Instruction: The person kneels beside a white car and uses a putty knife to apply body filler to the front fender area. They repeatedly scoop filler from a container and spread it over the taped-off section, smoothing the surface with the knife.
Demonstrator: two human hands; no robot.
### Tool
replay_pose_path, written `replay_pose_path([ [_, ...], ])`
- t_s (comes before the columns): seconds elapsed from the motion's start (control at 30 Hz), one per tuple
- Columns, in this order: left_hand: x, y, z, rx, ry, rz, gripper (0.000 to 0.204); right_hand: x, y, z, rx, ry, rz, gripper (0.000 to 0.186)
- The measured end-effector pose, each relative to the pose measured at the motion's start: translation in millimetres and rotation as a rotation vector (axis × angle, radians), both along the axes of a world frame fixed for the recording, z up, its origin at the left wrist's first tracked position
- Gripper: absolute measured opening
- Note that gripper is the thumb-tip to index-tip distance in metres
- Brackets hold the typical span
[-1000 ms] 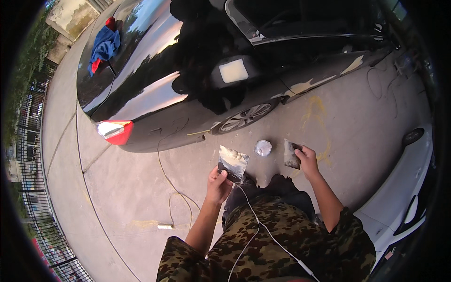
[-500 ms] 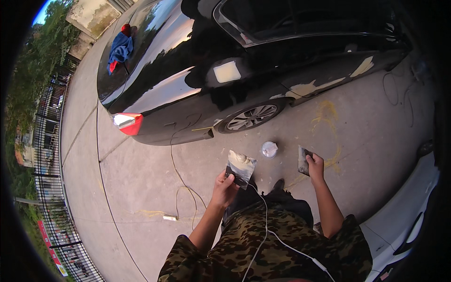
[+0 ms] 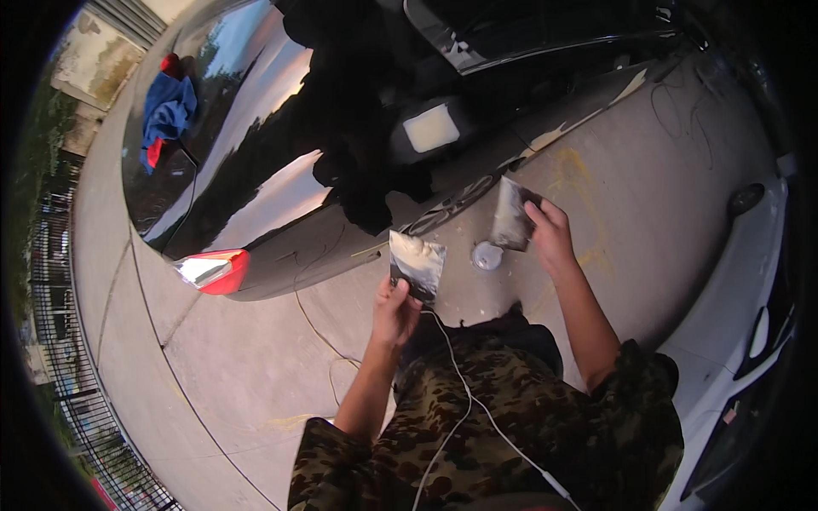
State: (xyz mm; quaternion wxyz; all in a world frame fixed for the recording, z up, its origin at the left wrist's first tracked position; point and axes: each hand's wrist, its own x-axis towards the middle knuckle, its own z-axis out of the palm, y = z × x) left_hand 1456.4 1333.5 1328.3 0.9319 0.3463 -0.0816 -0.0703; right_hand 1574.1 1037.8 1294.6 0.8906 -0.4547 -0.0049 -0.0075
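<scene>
My left hand [image 3: 395, 315] is closed on the dark lower end of a flat putty spreader [image 3: 417, 268], with a mound of beige putty on its upper face. To its right, my right hand [image 3: 552, 232] pinches a second flat scraper [image 3: 512, 215], greyish and smeared, held tilted. The two blades are apart. Beyond them stands a black car [image 3: 298, 217], with a squarish pale filler patch [image 3: 431, 129] above its rear wheel [image 3: 449, 207]. On the ground by the right-hand scraper sits a round tub [image 3: 486, 255], pale on top. Neither blade touches the car.
A blue and red cloth bundle [image 3: 168, 109] lies on the car's rear. A thin cable [image 3: 317, 322] trails over the concrete. A white car [image 3: 720, 336] stands at the right. A white cord [image 3: 456, 368] hangs down my camouflage shirt. A dark fence [image 3: 81, 375] runs along the left.
My right hand has risen with its scraper, moving left toward the car and the other spreader. The left hand has shifted slightly up and left. My view has moved closer to the car.
</scene>
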Motion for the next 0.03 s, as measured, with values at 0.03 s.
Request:
replay_pose_path([
  [0.03, 4.9, -2.4, 5.4, 0.107, 0.081, 0.102, 0.052, -2.0, 12.1, 23.7, 0.121, -0.017, 0.066, 0.027],
])
